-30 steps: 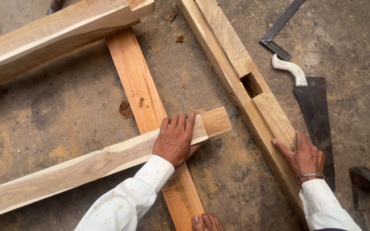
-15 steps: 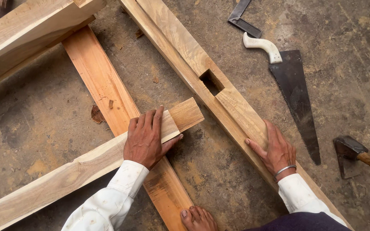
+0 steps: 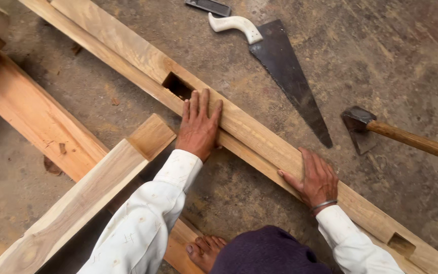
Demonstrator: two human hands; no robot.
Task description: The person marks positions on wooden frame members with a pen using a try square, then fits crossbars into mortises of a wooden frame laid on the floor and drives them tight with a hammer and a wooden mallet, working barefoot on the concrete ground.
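Long mortised beam (image 3: pixel 259 132) lies on the concrete floor (image 3: pixel 391 66), running diagonally from upper left to lower right, with one rectangular mortise (image 3: pixel 177 86) near mid-length and a second mortise (image 3: pixel 400 244) close to the lower-right end. Left hand (image 3: pixel 198 127) lies flat on the beam's top face, fingers straight and spread, fingertips just beside the upper mortise; nothing gripped, palm down, open grip. Right hand (image 3: pixel 316 178) rests further down the same beam, fingers draped over the far edge, thumb on the near side; a loose hold on the beam edge, though how firmly it clamps is hard to tell from this angle. Metal bangle (image 3: pixel 324 205) on the right wrist, white sleeves on both arms. Tenoned beam (image 3: pixel 84 195) lies to the left, its stepped tenon end (image 3: pixel 152 136) pointing toward the mortised beam, near but not touching it. It crosses over a reddish plank (image 3: pixel 36 119) that lies flat on the floor. Bare foot (image 3: pixel 205 249) by the lower end of that plank, at bottom centre. Beyond the mortised beam: handsaw (image 3: pixel 285 71) with white handle, blade pointing down-right, and an adze-like tool (image 3: pixel 361 127) with wooden handle, well apart from both hands. Small dark metal tool (image 3: pixel 209 6) at top edge, partly cut off.
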